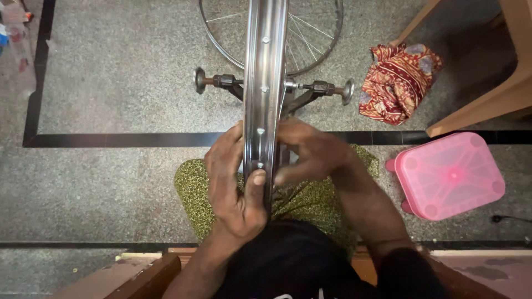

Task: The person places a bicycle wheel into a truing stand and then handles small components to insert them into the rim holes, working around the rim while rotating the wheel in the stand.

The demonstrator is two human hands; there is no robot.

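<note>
Both hands grip wheel rim point(265, 83) | upright, edge-on | axle crosswise

Rim point(265, 66) top cut by frame edge; right hand point(310, 152) fingertips hidden behind rim; left-edge clutter point(14, 27) too blurred to identify.

1. Left hand point(235, 185) comes up from below, fingers curled round the rim's left side, thumb laid across its inner face.
2. Right hand point(310, 152) reaches in from the right, forearm angled down, fingers bent and pinching at the rim's right edge.
</note>
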